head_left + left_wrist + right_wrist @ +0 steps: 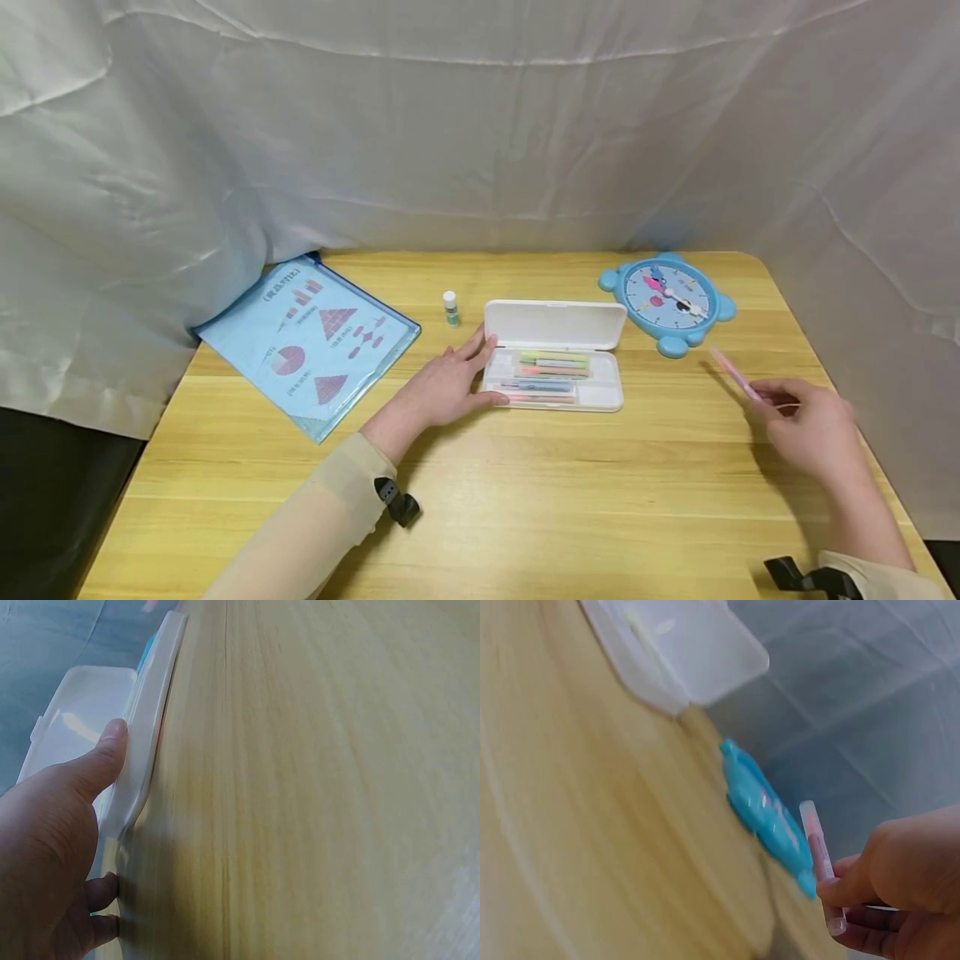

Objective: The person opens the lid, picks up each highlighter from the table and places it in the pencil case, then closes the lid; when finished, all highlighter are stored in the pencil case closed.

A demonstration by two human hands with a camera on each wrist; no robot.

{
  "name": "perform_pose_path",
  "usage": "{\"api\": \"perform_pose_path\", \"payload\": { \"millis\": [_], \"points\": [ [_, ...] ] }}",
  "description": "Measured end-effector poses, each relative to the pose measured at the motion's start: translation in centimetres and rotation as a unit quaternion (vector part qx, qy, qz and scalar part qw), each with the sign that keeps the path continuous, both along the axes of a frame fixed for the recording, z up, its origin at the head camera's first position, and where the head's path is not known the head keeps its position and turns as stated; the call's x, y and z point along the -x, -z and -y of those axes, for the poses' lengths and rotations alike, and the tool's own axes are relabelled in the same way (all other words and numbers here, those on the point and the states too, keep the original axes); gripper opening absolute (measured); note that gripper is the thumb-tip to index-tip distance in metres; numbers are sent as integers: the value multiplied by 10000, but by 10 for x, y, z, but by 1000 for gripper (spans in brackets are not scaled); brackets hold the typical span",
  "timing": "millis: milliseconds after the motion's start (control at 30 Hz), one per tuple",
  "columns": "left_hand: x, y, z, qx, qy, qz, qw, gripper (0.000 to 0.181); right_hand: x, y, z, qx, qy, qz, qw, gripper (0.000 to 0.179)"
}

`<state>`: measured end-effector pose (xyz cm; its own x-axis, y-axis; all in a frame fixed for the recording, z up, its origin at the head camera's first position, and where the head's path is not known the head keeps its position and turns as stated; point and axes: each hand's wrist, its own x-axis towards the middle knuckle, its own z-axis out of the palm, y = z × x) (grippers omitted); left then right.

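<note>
An open white pencil case [611,383] lies on the table with its lid raised at the back. Several highlighters [555,362] and pens lie in its tray. My left hand [446,387] grips the case's left end, thumb along the front edge and fingers toward the back; in the left wrist view the thumb [109,754] presses on the white wall. Over the table's right side, my right hand [813,425] pinches a pink highlighter [821,859] with a clear cap. The highlighter points up and left, apart from the case.
A blue toy clock [671,300] lies behind and right of the case. Left of it stands a small white-capped bottle [450,308]. A blue zip folder [307,342] covers the table's left rear. Pale curtains [480,150] hang behind and beside the table.
</note>
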<state>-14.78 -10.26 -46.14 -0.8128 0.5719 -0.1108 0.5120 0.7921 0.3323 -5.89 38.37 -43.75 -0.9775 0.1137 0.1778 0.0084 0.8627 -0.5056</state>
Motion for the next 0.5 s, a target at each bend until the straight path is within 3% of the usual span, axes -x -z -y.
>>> {"api": "perform_pose_path", "payload": {
  "millis": [300, 500],
  "points": [
    [0, 0, 0, 33, 16, -22, 10000, 101, 10, -31, 50, 233, -504, -558, 9969, 19],
    [1, 2, 0, 47, 2, -14, 10000, 102, 21, -45, 90, 264, -1144, -850, 9894, 18]
  ]
}}
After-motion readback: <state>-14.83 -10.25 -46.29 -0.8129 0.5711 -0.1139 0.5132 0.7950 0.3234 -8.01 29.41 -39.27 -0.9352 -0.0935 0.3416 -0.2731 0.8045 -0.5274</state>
